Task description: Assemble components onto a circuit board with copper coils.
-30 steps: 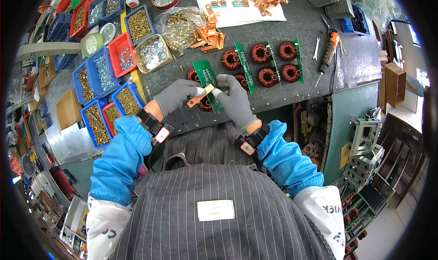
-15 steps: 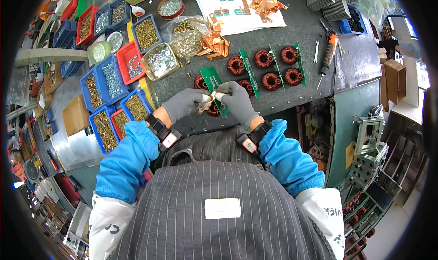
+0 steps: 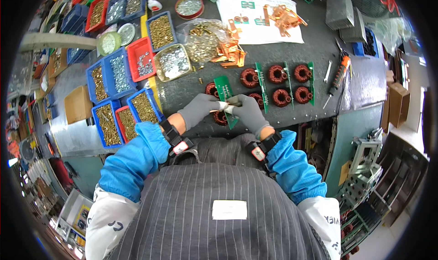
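In grey gloves with whitish fingertips, my left hand [image 3: 199,110] and my right hand [image 3: 248,113] meet at the fingertips over a green circuit board [image 3: 222,87]. Each is closed in a pinch, and whatever small part lies between the fingers is hidden. This board stands on edge, leaning slightly, with one copper-wound ring coil [image 3: 211,89] showing behind my left hand and another coil [image 3: 220,119] below the fingers. To the right, several similar boards [image 3: 262,86] stand upright in a row, with coils [image 3: 249,78] attached.
Bent copper strips [image 3: 233,54] and a bag of brass parts [image 3: 203,43] lie beyond my hands. On the left are blue bins [image 3: 119,73], a red bin [image 3: 140,59] and a tub of washers [image 3: 173,63]. An orange-handled screwdriver [image 3: 340,75] and a wrench [image 3: 328,71] lie right.
The whole view has shifted, so the bench sits further right and lower in the picture. My hands remain at the same board, fingertips together, with only slight finger movement.
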A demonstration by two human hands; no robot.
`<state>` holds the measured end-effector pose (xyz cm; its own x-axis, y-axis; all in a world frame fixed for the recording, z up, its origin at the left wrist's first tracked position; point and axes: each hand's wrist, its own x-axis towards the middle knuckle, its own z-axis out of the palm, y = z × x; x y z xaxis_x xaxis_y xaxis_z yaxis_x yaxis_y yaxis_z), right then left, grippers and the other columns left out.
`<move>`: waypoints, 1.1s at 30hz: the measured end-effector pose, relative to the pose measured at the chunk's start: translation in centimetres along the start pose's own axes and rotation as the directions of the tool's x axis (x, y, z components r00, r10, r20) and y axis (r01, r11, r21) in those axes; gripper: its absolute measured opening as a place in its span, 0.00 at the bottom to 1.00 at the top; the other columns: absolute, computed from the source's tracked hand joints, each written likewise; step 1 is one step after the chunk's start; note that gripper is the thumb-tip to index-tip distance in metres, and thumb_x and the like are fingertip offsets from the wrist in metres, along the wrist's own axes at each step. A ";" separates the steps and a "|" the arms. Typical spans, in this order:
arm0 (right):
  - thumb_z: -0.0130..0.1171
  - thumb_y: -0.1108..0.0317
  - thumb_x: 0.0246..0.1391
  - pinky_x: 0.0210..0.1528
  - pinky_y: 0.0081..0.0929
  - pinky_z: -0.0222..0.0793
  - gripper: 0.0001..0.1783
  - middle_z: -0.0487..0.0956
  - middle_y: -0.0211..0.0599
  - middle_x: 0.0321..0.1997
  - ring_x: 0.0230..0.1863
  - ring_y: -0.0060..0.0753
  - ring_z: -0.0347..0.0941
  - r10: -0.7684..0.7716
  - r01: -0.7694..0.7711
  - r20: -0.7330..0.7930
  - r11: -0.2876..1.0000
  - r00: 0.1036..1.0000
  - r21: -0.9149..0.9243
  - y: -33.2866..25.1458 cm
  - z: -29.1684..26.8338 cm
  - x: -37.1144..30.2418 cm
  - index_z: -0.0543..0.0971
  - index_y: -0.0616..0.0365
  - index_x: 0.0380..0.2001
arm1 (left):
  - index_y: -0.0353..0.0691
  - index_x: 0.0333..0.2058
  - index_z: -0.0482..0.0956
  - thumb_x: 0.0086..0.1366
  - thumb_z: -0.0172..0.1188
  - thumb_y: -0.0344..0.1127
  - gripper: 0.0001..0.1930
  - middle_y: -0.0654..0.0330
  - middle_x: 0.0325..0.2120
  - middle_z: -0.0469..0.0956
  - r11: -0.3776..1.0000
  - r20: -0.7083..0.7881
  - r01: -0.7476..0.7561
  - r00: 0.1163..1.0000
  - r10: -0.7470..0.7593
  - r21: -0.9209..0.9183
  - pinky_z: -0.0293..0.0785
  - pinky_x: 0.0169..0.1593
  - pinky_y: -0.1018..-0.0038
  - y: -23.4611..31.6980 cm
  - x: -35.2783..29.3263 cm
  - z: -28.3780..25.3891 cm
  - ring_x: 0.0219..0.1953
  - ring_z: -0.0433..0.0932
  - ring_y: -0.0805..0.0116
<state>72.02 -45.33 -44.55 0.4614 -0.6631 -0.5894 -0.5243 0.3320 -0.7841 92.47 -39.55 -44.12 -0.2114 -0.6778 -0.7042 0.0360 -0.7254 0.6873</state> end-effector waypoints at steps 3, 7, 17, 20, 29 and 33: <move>0.67 0.72 0.52 0.40 0.27 0.77 0.18 0.85 0.43 0.38 0.38 0.29 0.81 -0.070 0.080 0.189 0.996 0.979 -0.047 -0.7 -1.5 0.6 0.80 0.67 0.46 | 0.27 0.41 0.84 0.62 0.67 0.44 0.21 0.58 0.31 0.82 0.997 -0.106 -0.032 0.994 0.039 0.070 0.71 0.41 0.74 -0.1 0.2 1.2 0.35 0.76 0.73; 0.62 0.72 0.54 0.40 0.28 0.77 0.18 0.85 0.41 0.40 0.38 0.29 0.81 -0.040 0.140 0.307 0.939 0.951 -0.314 -5.8 -4.3 1.7 0.81 0.62 0.48 | 0.28 0.38 0.84 0.62 0.68 0.46 0.21 0.55 0.24 0.79 0.964 -0.128 -0.072 0.986 0.108 0.255 0.70 0.36 0.69 -0.6 0.0 1.0 0.29 0.73 0.72; 0.59 0.66 0.54 0.46 0.34 0.75 0.14 0.85 0.45 0.37 0.39 0.43 0.82 -0.494 0.496 0.171 0.659 0.852 -0.566 -17.4 -2.8 12.7 0.84 0.56 0.42 | 0.31 0.39 0.86 0.59 0.69 0.50 0.23 0.49 0.28 0.83 0.975 -0.206 -0.061 0.973 0.106 0.216 0.73 0.40 0.67 -1.7 0.1 1.2 0.33 0.80 0.62; 0.59 0.67 0.52 0.45 0.35 0.75 0.13 0.85 0.44 0.36 0.39 0.44 0.82 -0.503 0.622 0.370 0.567 0.781 -0.541 -16.7 -0.4 15.6 0.85 0.53 0.41 | 0.32 0.38 0.86 0.59 0.69 0.51 0.23 0.48 0.29 0.83 0.955 -0.216 -0.095 0.963 0.159 0.280 0.74 0.41 0.66 -1.6 0.2 1.4 0.33 0.81 0.59; 0.57 0.71 0.52 0.42 0.43 0.76 0.09 0.81 0.38 0.36 0.42 0.47 0.80 -0.499 0.779 0.733 -0.165 0.463 -0.604 -14.2 10.0 18.8 0.84 0.49 0.35 | 0.34 0.38 0.86 0.59 0.67 0.52 0.23 0.47 0.28 0.83 0.939 -0.259 -0.042 0.956 0.137 0.342 0.74 0.42 0.64 -1.6 0.0 1.5 0.33 0.82 0.54; 0.56 0.71 0.53 0.41 0.43 0.76 0.07 0.80 0.39 0.35 0.41 0.48 0.80 -0.477 0.781 0.741 -0.164 0.473 -0.603 -13.9 10.4 19.7 0.83 0.50 0.33 | 0.33 0.37 0.86 0.59 0.67 0.52 0.23 0.46 0.28 0.82 0.947 -0.254 -0.049 0.958 0.135 0.318 0.74 0.42 0.63 -1.7 -0.1 1.5 0.34 0.82 0.53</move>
<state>95.86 -56.07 -47.29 0.9985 0.0251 -0.0487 0.0141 -0.9766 -0.2144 90.93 -38.10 -44.95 0.0506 -0.7777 -0.6266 -0.2661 -0.6152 0.7421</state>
